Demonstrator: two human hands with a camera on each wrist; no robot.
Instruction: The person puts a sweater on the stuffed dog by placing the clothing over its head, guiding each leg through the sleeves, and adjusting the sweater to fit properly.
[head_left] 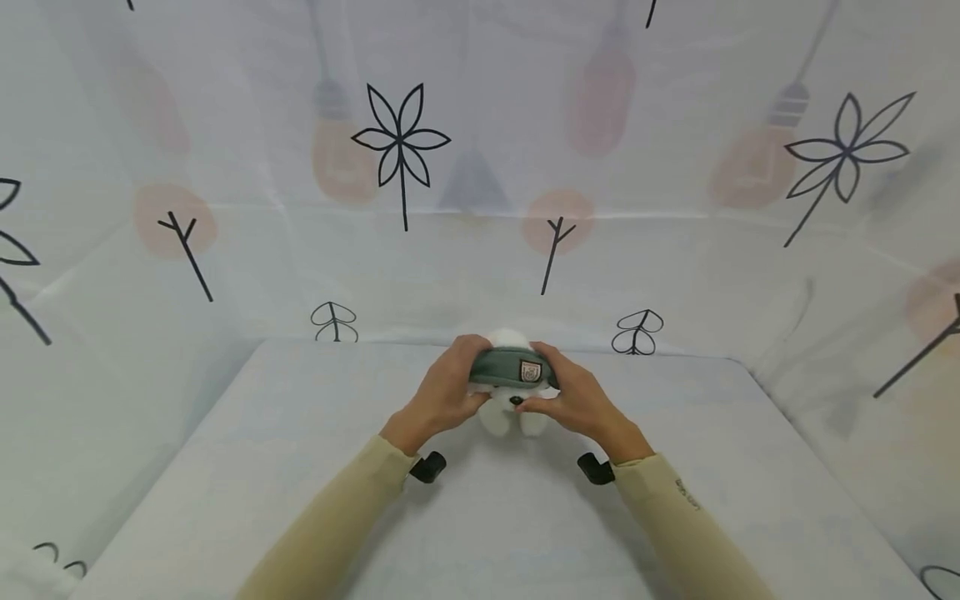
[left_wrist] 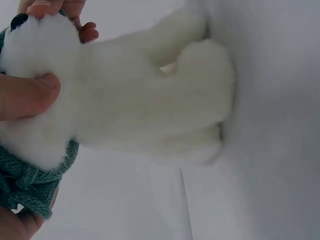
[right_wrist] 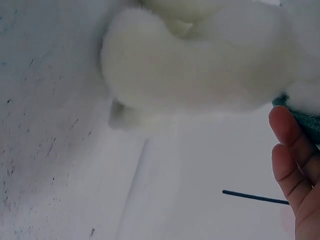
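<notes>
A white plush dog [head_left: 495, 419] with a black nose stands upright on the table, its feet down on the cloth. Round its head sits a green knitted hat [head_left: 497, 367] bearing a small badge. My left hand [head_left: 447, 385] grips the head from the left, its thumb [left_wrist: 32, 95] pressed into the white fur of the face and fingers at the hat. On the opposite side my right hand [head_left: 579, 397] holds the head too, thumb near the nose. In the right wrist view, fingertips [right_wrist: 284, 125] of that hand lie against the hat's edge.
A pale cloth covers the table [head_left: 300, 467]. Behind it hangs a white curtain [head_left: 465, 275] printed with flowers, twigs and lamps, which also closes off both sides. Black wrist mounts [head_left: 429, 467] stick out below the sleeves.
</notes>
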